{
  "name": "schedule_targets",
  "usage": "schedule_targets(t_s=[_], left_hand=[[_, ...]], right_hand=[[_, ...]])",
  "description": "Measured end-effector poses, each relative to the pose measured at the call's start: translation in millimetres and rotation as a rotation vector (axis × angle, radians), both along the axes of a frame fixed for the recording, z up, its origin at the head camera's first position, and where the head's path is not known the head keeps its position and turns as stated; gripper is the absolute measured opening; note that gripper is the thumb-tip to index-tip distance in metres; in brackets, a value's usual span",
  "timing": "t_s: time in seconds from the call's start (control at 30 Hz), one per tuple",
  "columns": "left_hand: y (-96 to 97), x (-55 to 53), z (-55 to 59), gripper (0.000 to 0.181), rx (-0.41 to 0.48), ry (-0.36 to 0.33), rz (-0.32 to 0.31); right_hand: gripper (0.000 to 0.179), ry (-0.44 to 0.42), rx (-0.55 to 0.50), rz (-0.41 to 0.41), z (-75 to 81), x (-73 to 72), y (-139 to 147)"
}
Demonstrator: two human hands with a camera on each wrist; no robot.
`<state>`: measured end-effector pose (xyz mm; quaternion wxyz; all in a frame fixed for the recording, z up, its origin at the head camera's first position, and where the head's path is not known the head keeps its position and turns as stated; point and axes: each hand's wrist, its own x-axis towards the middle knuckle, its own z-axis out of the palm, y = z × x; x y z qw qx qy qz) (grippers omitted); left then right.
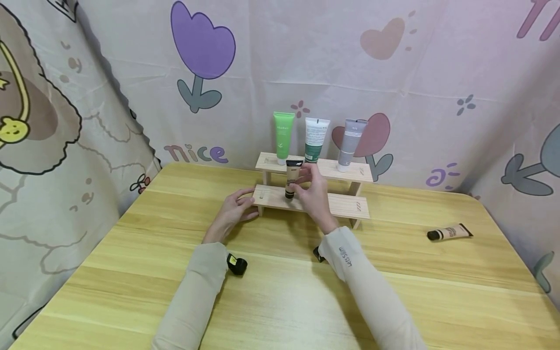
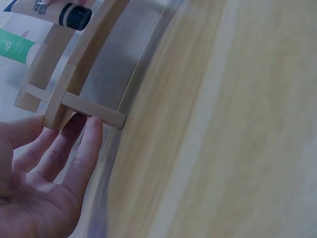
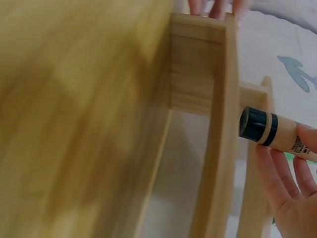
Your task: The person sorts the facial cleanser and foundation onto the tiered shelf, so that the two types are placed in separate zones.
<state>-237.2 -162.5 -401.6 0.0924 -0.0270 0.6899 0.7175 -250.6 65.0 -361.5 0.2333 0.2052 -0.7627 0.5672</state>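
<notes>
My right hand (image 1: pixel 316 194) pinches a beige tube with a black cap (image 1: pixel 293 176) between thumb and fingers. The tube is cap-down, close over the lower tier of a two-step wooden display stand (image 1: pixel 339 205). In the right wrist view, the tube's black cap (image 3: pixel 255 124) points toward the plank. My left hand (image 1: pixel 234 211) holds the left end of that lower tier, thumb at the plank's corner and fingers (image 2: pixel 89 153) by the leg below. On the upper tier a green tube (image 1: pixel 284 133), a white and dark green tube (image 1: pixel 317 136) and a grey tube (image 1: pixel 351 141) stand on their caps.
Another beige tube with a black cap (image 1: pixel 450 233) lies on the wooden table (image 1: pixel 280 301) at the right. A cloth with printed flowers (image 1: pixel 280 58) hangs behind the table. Black wrist devices (image 1: pixel 237 265) sit by the sleeves.
</notes>
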Motion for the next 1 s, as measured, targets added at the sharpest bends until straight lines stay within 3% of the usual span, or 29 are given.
schedule_targets(t_s=[0.37,0.63,0.83,1.0], left_hand=[[0.7,0.2,1.5,0.046,0.022,0.015,-0.009],[2.2,-0.5,-1.4,0.045,0.007,-0.004,0.004],[0.4,-0.4,-1.2,0.046,0.025,0.001,-0.001],[-0.1,0.1,-0.2,0.046,0.017,0.001,-0.005]], right_hand=[[0.045,0.076,0.122,0.008,-9.7,0.8,-4],[0.051,-0.108,0.103,0.04,-3.3,3.8,15],[0.048,-0.185,0.092,-0.015,8.8,9.2,46],[0.044,-0.247,0.018,-0.047,12.5,12.1,76]])
